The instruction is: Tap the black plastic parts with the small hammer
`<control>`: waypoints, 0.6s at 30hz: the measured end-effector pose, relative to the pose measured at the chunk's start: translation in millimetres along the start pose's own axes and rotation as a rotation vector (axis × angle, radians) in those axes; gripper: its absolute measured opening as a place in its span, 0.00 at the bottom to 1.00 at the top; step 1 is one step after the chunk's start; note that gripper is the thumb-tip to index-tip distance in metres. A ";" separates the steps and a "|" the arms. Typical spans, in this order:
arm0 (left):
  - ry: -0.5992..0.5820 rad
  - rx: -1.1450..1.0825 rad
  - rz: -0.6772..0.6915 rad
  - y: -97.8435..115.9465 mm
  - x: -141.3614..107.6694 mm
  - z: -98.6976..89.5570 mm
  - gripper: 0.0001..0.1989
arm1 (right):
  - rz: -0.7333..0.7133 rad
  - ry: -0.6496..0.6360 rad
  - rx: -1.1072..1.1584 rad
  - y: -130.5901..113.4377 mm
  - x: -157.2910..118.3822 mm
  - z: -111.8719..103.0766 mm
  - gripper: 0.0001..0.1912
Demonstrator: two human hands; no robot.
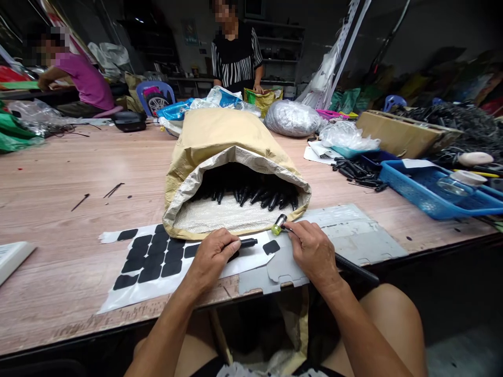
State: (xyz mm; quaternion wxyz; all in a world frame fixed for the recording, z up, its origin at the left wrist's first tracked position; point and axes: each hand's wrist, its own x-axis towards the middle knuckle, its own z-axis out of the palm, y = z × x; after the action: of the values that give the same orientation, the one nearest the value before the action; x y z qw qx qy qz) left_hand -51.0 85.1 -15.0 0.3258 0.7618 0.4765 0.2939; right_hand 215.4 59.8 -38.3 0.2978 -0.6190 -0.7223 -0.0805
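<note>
My left hand (218, 255) is closed around a black tube (248, 243) whose narrow tip points right. My right hand (310, 246) grips a black rod (357, 269) that runs out below the palm; a small fitting with a yellow-green end (278, 225) shows at its fingertips. Between and left of my hands lies a white sheet of black stickers (151, 256), with one separate black sticker (271, 247) near its right end. Just beyond my hands a tan sack (231, 131) lies with its mouth towards me, and several black tubes (275, 200) show inside.
A grey board (353, 230) lies under my right hand. At the right are a blue basket (428, 201), a pile of black parts (357, 173) and a cardboard box (396, 133). A white object (13, 259) sits at the left edge. Two people are beyond the table.
</note>
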 end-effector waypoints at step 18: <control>0.018 0.086 0.041 -2.6 0.0 4.3 0.14 | 0.006 0.004 -0.014 -3.1 -1.0 -0.2 0.17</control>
State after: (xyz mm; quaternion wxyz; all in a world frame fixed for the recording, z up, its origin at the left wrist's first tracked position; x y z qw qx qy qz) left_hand -49.1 85.1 -19.7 0.2823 0.7820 0.4759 0.2868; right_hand 212.7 58.1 -37.9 0.2952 -0.6231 -0.7193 -0.0857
